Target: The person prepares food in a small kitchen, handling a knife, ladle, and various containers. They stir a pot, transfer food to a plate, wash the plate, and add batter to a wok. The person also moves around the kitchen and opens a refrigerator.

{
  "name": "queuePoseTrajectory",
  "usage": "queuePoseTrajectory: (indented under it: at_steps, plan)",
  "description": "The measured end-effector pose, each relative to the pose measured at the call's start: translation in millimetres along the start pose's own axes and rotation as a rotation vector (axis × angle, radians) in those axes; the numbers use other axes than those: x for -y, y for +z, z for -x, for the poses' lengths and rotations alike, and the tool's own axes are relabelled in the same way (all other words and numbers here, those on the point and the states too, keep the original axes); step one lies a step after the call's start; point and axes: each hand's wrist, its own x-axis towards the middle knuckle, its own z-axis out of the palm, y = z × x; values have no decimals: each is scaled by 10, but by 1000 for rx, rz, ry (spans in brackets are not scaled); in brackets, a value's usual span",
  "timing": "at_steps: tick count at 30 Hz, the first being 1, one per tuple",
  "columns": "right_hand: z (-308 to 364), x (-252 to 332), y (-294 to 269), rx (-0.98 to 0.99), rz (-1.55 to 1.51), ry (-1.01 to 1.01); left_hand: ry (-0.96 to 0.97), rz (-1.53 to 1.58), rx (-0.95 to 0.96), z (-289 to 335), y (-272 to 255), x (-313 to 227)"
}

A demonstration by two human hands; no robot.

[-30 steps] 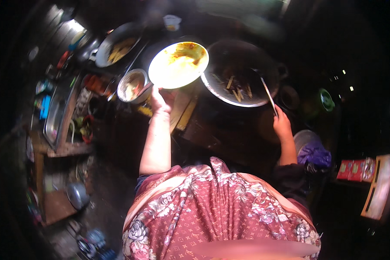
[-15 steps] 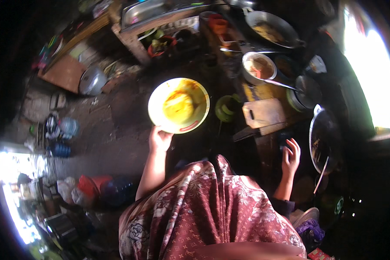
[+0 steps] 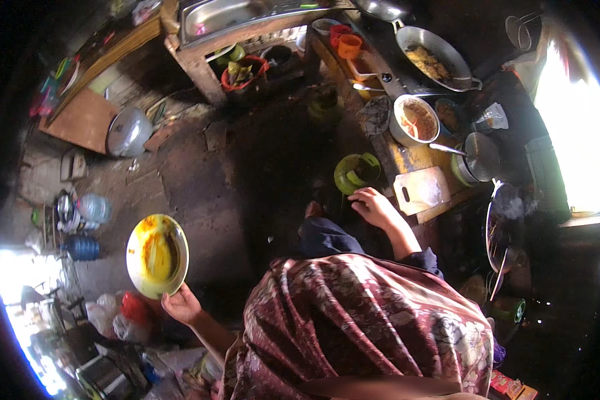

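Note:
My left hand (image 3: 182, 305) grips the rim of a pale yellow bowl (image 3: 181, 250), thumb and fingers closed at its lower edge. Orange-yellow residue coats the inside, and the bowl is tilted so its hollow faces up toward me. Out in front of my body is my right hand (image 3: 375, 208), holding nothing, its fingers loosely bent and apart. It is nearest to a white cutting board (image 3: 437, 185) on the wooden bench and a green gas cylinder (image 3: 355, 175) on the floor, seemingly touching neither.
On the bench stand a white pot (image 3: 407, 138) with a ladle and an orange cup (image 3: 349, 47). A large wok (image 3: 457, 80) holds fried food; another smoking pan (image 3: 497, 233) sits at right. Leftward are a lidded metal pot (image 3: 128, 132), water jugs (image 3: 95, 208) and plastic bags (image 3: 103, 313).
The bowl has swung left and nearer to my body in my left hand, tilting more. My right hand has come forward and left, toward the gas cylinder. My body has turned.

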Motion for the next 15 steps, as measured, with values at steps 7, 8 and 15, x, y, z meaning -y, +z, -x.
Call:
queuePoseTrajectory:
  at_steps: [7, 8, 15]
  plan:
    - [-1196, -486, -20, 42, 30, 71, -4, 2, -136, -911, 482, 694]
    - [-1418, -533, -87, 22, 22, 93, -12, 32, -166, -1085, 560, 787]
    - [-3020, -676, -596, -64, -42, -13, 39, -230, -79, -2211, 617, 1305]
